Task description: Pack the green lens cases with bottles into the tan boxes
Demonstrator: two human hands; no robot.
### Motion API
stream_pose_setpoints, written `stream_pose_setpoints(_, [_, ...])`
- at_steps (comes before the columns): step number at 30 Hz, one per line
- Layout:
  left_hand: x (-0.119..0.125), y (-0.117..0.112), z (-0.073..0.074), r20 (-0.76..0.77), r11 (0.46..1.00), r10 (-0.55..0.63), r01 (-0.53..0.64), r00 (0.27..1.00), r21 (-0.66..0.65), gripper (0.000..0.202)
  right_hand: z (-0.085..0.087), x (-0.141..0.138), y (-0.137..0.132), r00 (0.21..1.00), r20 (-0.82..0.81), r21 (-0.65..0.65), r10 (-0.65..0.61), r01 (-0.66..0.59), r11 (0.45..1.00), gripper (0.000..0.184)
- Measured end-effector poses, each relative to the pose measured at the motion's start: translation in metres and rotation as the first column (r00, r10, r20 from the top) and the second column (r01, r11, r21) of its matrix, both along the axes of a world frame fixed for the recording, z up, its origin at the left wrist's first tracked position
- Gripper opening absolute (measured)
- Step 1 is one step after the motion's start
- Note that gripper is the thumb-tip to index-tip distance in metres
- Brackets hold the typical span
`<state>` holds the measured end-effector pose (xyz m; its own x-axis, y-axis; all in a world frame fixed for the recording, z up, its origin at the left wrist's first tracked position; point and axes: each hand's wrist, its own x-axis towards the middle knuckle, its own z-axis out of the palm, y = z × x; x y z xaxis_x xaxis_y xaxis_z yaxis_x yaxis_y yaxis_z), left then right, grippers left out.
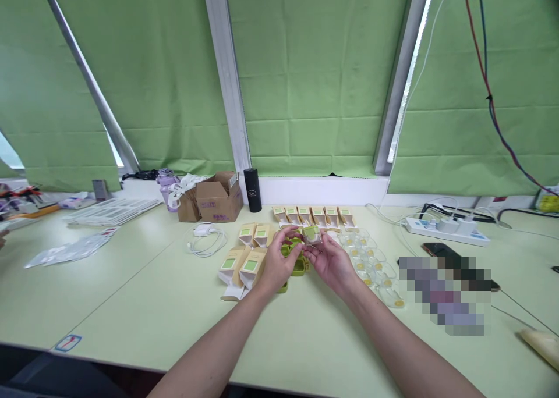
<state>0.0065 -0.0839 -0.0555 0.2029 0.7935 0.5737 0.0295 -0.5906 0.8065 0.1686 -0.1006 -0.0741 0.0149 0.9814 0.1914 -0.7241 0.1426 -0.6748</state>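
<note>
Between my two hands, above the table, is a small container with a green top and a clear lower part [311, 234]. The fingers of my left hand [279, 258] are closed on its left side. My right hand [329, 261] grips it from the right and below. Green plastic pieces [299, 267] lie on the table beneath, partly hidden by my left hand. Several clear plastic cups with yellow spots [369, 266] stand in rows to the right. On the left are several tan cardboard boxes with green labels [233, 261], their flaps open.
Behind my hands runs a row of similar tan boxes [313, 215]. A brown carton [219, 200] and a black bottle [252, 190] stand at the back. A white cable [207, 239] lies coiled left. On the right are a power strip [448, 231] and a dark phone [441, 250].
</note>
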Motion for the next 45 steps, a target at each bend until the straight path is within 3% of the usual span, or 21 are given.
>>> stream_pose_setpoints(7, [0.000, 0.001, 0.000, -0.001, 1.000, 0.029, -0.029, 1.000, 0.008, 0.035, -0.016, 0.005, 0.011, 0.999, -0.041, -0.051, -0.021, 0.019, 0.999, 0.021])
stream_pose_setpoints(16, [0.001, 0.005, -0.001, -0.004, 0.999, 0.040, -0.041, 0.999, -0.020, 0.036, -0.004, 0.005, 0.001, 0.999, 0.002, -0.091, -0.033, 0.033, 0.995, 0.037])
stream_pose_setpoints(21, [-0.001, 0.007, -0.003, -0.034, 1.000, 0.006, -0.007, 0.999, -0.019, 0.044, 0.001, 0.003, -0.002, 0.981, 0.084, -0.049, -0.176, 0.181, 0.982, 0.059])
stream_pose_setpoints(28, [-0.002, 0.008, -0.008, -0.096, 0.999, 0.013, -0.016, 0.995, -0.030, 0.059, 0.004, 0.000, -0.005, 0.895, 0.270, 0.073, -0.354, 0.348, 0.935, 0.066])
stream_pose_setpoints(32, [-0.001, 0.005, -0.006, -0.086, 0.999, -0.003, -0.002, 0.996, -0.054, 0.064, 0.005, -0.004, -0.007, 0.853, 0.332, 0.164, -0.402, 0.367, 0.915, 0.062])
stream_pose_setpoints(39, [-0.002, 0.000, 0.001, -0.143, 0.998, 0.034, -0.042, 0.989, -0.047, 0.051, 0.009, -0.003, -0.015, 0.805, 0.366, 0.337, -0.467, 0.353, 0.873, 0.042])
stream_pose_setpoints(45, [-0.007, -0.005, 0.006, -0.389, 0.995, 0.077, -0.043, 0.918, 0.094, 0.052, 0.008, 0.009, -0.009, 0.653, 0.386, 0.315, -0.651, 0.571, 0.759, 0.030])
